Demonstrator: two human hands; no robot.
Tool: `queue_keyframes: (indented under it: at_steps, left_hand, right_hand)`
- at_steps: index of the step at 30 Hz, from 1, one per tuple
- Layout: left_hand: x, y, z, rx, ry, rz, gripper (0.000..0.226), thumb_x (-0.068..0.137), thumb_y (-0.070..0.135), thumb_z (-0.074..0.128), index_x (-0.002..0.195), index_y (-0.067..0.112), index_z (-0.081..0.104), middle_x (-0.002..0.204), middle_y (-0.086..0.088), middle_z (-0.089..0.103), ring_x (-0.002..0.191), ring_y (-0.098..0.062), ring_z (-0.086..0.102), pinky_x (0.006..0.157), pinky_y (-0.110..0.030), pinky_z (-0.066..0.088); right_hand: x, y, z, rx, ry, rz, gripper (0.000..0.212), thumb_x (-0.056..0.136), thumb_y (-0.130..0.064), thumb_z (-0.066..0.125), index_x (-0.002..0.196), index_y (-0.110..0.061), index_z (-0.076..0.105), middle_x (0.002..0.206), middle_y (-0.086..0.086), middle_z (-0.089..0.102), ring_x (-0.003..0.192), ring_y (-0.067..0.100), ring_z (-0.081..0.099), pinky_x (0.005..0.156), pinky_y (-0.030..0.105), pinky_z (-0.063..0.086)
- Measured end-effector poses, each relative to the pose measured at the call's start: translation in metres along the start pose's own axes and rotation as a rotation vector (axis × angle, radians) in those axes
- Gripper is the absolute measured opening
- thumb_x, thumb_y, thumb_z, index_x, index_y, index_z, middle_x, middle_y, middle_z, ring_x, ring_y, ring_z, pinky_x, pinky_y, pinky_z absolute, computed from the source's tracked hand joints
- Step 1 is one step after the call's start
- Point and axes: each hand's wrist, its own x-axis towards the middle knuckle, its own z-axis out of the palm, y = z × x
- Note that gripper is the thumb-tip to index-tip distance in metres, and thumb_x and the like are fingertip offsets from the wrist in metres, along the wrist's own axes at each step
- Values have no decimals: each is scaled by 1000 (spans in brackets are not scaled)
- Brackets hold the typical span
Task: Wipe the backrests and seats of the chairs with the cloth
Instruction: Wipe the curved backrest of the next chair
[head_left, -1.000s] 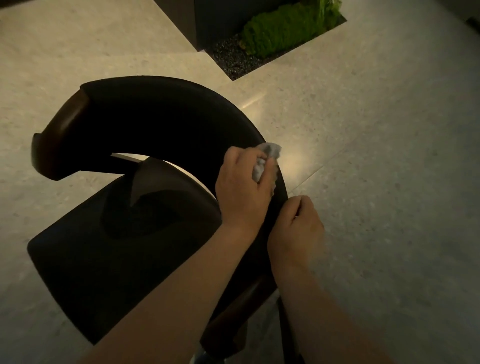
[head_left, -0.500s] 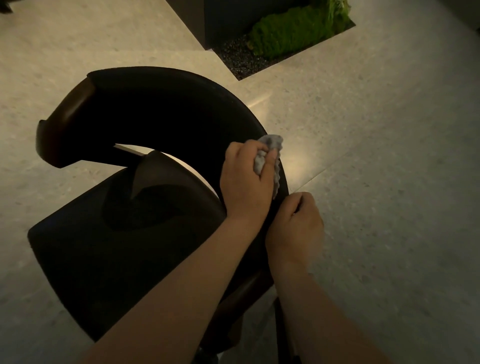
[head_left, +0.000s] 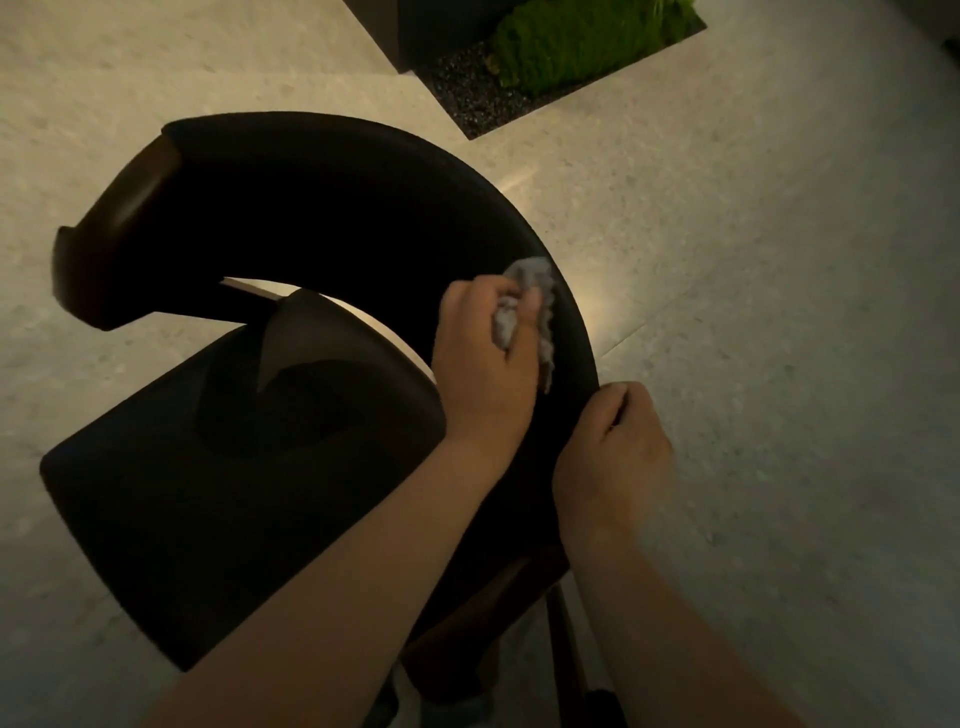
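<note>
A dark chair with a curved black backrest (head_left: 332, 192) and a black seat (head_left: 208, 493) stands below me on the pale floor. My left hand (head_left: 485, 364) grips a crumpled grey cloth (head_left: 527, 299) and presses it against the top of the backrest on its right side. My right hand (head_left: 613, 447) sits just behind it, fingers curled over the backrest's outer edge. Brown wooden arm ends show at the left (head_left: 124, 208) and near my forearms (head_left: 498, 582).
A floor planter with dark gravel (head_left: 467, 88) and green moss (head_left: 582, 47) lies beyond the chair at the top, beside a dark block (head_left: 410, 26). Speckled pale floor (head_left: 779, 312) surrounds the chair on all sides.
My left hand with the cloth has slid a little farther up along the backrest's top. My right hand has kept its hold on the edge.
</note>
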Motion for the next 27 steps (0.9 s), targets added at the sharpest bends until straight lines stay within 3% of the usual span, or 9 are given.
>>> queue_keyframes:
  at_steps: [3,8,12,16,18,23,27]
  left_hand:
    - [5,12,9,106,-128,176,19,92,28,63,92,9,65,93,-4,55,81,-15,54,68,-29,48]
    - [13,9,6,296,-165,278,19,91,30,65,92,11,67,91,-3,55,78,-13,50,63,-24,42]
    - [10,1,-1,237,-123,202,20,93,31,61,94,12,64,95,-3,55,81,-16,54,67,-33,50]
    - [-3,-21,-16,177,-8,88,15,93,29,62,91,14,61,96,4,50,82,-9,54,68,-26,49]
    - [-6,-22,-15,136,-18,111,15,92,30,63,90,15,61,96,5,50,82,-8,53,68,-23,48]
    - [-3,-20,2,94,-101,245,18,91,29,63,91,10,64,93,0,53,81,-13,55,67,-32,52]
    - [-10,-34,3,23,-56,148,23,92,30,59,92,8,64,94,-3,54,83,-13,56,71,-24,49]
  right_hand:
    - [1,2,1,6,-3,6,32,98,-22,36,67,-19,40,57,-7,41,50,5,37,48,27,21]
    - [1,3,1,37,-27,11,32,98,-19,38,66,-19,40,55,-7,40,48,5,35,47,27,21]
    - [0,1,-1,33,-20,-1,31,97,-23,36,67,-19,41,55,-8,40,48,4,36,46,19,20]
    - [1,1,-1,7,-28,-2,31,99,-22,37,70,-18,46,56,-8,41,48,4,36,46,21,19]
    - [1,2,0,4,-32,2,30,99,-20,39,70,-17,46,57,-8,41,49,4,37,46,23,19]
    - [1,2,0,12,-20,9,29,99,-18,40,71,-16,45,58,-8,41,51,5,37,48,21,18]
    - [1,3,0,19,-15,-18,29,99,-19,39,71,-17,45,57,-10,40,51,3,37,48,20,18]
